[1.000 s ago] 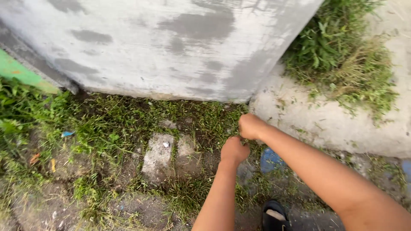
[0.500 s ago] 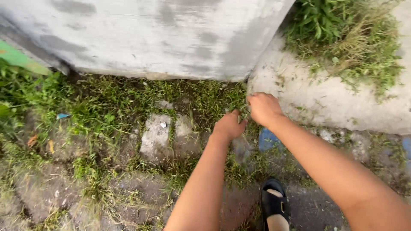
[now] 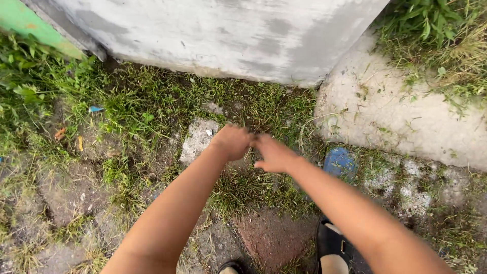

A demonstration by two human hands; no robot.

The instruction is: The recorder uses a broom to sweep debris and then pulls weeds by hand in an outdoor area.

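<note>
Hands (image 3: 256, 147) over grass (image 3: 253, 190), grey stone (image 3: 195, 139), blue disc (image 3: 339, 162) beside.

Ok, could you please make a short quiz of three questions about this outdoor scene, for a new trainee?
1. True or false: the left hand and the right hand are close together, above the grass.
2. Multiple choice: what lies just to the right of the right hand? A) a blue flat object B) a red bucket C) a metal spade
3. Short answer: what stands at the top of the view, behind the hands?

Key
1. True.
2. A.
3. A grey concrete wall; a green painted strip adjoins it on the left.
</note>
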